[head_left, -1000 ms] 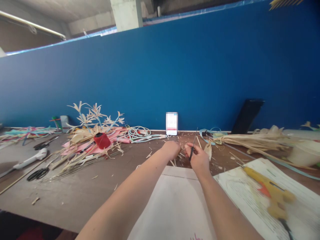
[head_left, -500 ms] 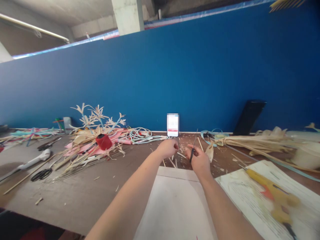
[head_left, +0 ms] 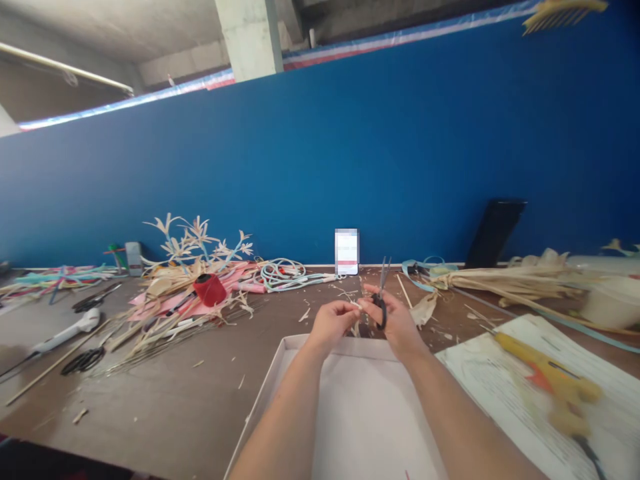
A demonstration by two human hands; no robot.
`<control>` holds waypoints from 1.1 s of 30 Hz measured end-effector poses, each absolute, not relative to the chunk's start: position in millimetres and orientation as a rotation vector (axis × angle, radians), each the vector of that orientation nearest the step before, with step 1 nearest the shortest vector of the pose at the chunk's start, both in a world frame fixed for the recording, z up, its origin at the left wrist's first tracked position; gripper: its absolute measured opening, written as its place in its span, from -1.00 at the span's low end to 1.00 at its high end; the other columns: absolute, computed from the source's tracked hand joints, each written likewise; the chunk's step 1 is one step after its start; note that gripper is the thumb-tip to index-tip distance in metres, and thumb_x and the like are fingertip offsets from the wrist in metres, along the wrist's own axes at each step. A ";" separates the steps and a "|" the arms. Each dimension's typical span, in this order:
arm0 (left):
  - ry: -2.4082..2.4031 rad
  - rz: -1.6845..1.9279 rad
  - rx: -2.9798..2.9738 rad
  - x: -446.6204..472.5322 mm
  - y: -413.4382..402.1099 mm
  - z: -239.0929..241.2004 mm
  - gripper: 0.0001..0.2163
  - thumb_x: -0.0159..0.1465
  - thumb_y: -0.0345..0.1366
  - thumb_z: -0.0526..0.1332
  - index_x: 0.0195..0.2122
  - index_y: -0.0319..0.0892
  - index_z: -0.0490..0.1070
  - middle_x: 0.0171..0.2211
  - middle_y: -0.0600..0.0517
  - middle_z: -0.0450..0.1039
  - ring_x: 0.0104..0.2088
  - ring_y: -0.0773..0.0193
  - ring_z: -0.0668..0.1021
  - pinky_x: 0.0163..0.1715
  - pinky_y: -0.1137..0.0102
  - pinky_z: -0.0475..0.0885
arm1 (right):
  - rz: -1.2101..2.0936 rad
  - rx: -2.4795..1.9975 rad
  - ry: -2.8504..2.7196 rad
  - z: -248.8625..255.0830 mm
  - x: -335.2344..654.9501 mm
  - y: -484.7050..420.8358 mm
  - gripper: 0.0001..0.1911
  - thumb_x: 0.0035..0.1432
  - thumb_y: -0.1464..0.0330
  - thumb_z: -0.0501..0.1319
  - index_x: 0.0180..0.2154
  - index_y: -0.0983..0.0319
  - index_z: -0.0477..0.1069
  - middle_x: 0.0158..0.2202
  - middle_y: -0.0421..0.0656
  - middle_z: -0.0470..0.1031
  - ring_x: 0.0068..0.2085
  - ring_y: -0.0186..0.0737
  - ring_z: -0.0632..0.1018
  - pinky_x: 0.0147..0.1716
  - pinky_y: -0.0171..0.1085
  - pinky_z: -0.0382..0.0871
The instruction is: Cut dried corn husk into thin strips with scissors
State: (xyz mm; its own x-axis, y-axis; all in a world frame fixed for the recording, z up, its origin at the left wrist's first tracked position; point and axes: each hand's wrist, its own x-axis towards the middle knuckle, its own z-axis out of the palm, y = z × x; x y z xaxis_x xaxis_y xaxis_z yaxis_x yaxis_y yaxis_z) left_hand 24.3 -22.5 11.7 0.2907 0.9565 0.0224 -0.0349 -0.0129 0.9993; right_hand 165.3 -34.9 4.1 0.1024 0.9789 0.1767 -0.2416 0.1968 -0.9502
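Note:
My left hand (head_left: 331,322) is closed in a pinch on a small pale straw piece (head_left: 354,306), held over the far edge of a shallow white cardboard tray (head_left: 280,373). My right hand (head_left: 396,319) is closed around black-handled scissors (head_left: 382,293), blades pointing up and slightly apart. The two hands nearly touch at the fingertips above the brown table (head_left: 165,393). Short straw offcuts lie scattered on the table just beyond them.
A heap of dried straw flowers, pink paper and a red spool (head_left: 210,289) lies left. A phone (head_left: 346,251) leans on the blue wall. A yellow glue gun (head_left: 550,387) rests on paper at right, dried husks (head_left: 510,280) behind it. Black scissors (head_left: 83,361) lie far left.
Both hands drew back toward me and came together over the tray's far edge. The left hand turned up into a pinch; the scissors now stand more upright.

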 end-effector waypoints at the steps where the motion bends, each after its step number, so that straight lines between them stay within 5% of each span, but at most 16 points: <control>1: 0.971 1.009 1.346 26.0 -22.7 10.6 -0.72 -0.03 -0.11 0.27 -0.43 -0.26 0.41 -0.61 0.12 0.30 -0.66 0.52 0.22 -0.65 0.55 0.10 | 1.130 -0.918 -1.051 2.7 164.8 -34.4 -0.44 -0.20 0.28 0.34 -0.07 0.19 0.36 -0.37 -0.21 0.44 -0.50 -0.38 0.41 -0.52 -0.37 0.28; 13: 1.018 0.873 1.492 19.6 -27.7 17.5 -0.76 -0.01 -0.16 0.25 -0.43 -0.25 0.43 -0.58 0.10 0.35 -0.63 0.51 0.23 -0.58 0.54 0.14 | 0.929 -1.079 -0.934 3.9 172.0 -30.4 -0.49 -0.23 0.21 0.35 -0.17 0.27 0.42 -0.59 -0.25 0.38 -0.53 -0.37 0.38 -0.56 -0.38 0.22; 33: 0.992 1.080 1.358 24.0 -18.5 3.0 -0.66 -0.02 -0.05 0.25 -0.37 -0.24 0.48 -0.55 0.08 0.36 -0.64 0.50 0.17 -0.64 0.51 0.05 | 0.863 -1.201 -1.008 15.7 166.6 -38.8 -0.43 -0.16 0.11 0.30 -0.09 0.24 0.40 -0.49 -0.18 0.46 -0.47 -0.30 0.44 -0.51 -0.34 0.29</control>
State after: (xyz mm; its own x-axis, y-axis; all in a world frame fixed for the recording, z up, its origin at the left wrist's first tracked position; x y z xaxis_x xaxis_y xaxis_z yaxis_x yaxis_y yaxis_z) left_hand 24.0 -18.5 3.0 0.2383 0.9688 0.0682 -0.0143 -0.0667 0.9977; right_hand 166.6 -38.8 15.7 0.3312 0.9306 0.1561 -0.0106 0.1691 -0.9855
